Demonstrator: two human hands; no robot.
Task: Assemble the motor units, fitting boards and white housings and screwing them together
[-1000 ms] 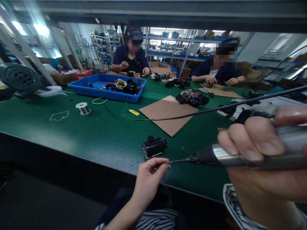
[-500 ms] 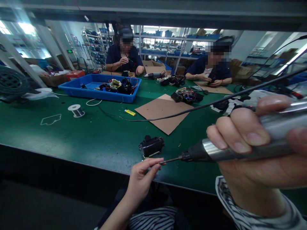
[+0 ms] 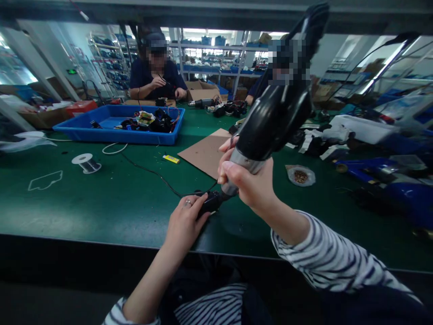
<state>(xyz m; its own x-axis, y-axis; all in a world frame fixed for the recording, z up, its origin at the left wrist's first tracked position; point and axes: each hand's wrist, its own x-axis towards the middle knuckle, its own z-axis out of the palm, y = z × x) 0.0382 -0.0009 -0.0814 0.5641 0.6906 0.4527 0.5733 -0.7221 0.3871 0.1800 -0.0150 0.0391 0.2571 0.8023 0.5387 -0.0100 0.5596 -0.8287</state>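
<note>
My right hand (image 3: 252, 178) is wrapped round the silver body of an electric screwdriver (image 3: 270, 122) with a black upper end. The tool leans, its lower end down at the right end of a small black cylindrical housing (image 3: 210, 203). Whether the bit touches the housing cannot be made out. With a ring on one finger, my left hand (image 3: 184, 219) grips that housing on the green bench, fingers over its top and thumb along the near side. The screwdriver hides part of the cardboard sheet (image 3: 203, 151) behind it.
A blue tray (image 3: 115, 135) of wired parts, a wire spool (image 3: 87, 163) and a yellow item (image 3: 171, 159) lie to the left. Small brass-coloured pieces (image 3: 300, 177) sit in a clear dish at right. A cable crosses the bench. Two co-workers (image 3: 155, 72) sit opposite.
My left hand has left the bit's tip and taken hold of the black housing. My right hand has swung the screwdriver from level to steeply tilted, bringing its lower end to the housing.
</note>
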